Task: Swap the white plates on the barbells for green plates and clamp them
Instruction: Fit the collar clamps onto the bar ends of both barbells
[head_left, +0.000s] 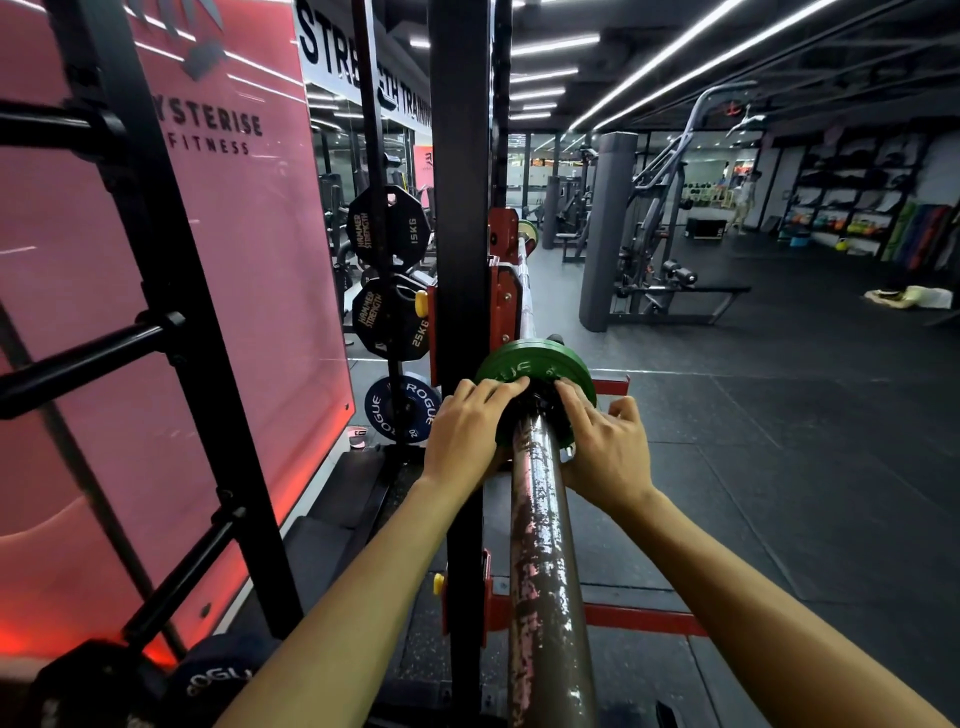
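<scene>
Far to the left of your fingers stands the pink wall panel (171, 291) with dark fitness lettering, crossed by the black steel rack frame (156, 270). Closer in, still left of your fingers, a black storage post carries two black many-sided Hammer Strength plates (387, 223), one above the other, and below them a dark blue round Rogue plate (400, 410) sits just beside your left hand. Your left hand (465, 434) lies with its fingers (498, 389) stretched forward and nearly straight, their tips pressed on the face of the green round Rogue weight plate (524, 364) at the edge of the black collar clamp (540, 402) around the sleeve. That green plate is already on the bar, directly ahead of your fingertips and hard against the red rack bracket side. Between your two hands runs the worn brown barbell sleeve (540, 545), with chipped, patchy paint, coming back toward you. Your right hand (608, 447) mirrors the left: its fingers (571, 400) are extended and lightly bent over the clamp and plate face, thumb lifted off to the right; whether they truly pinch the clamp you cannot tell from here. Right of your fingers, the red steel base rail (613, 387) of the rack lies on the dark rubber gym floor (779, 441), and well beyond stand grey cable machines (654, 234).
</scene>
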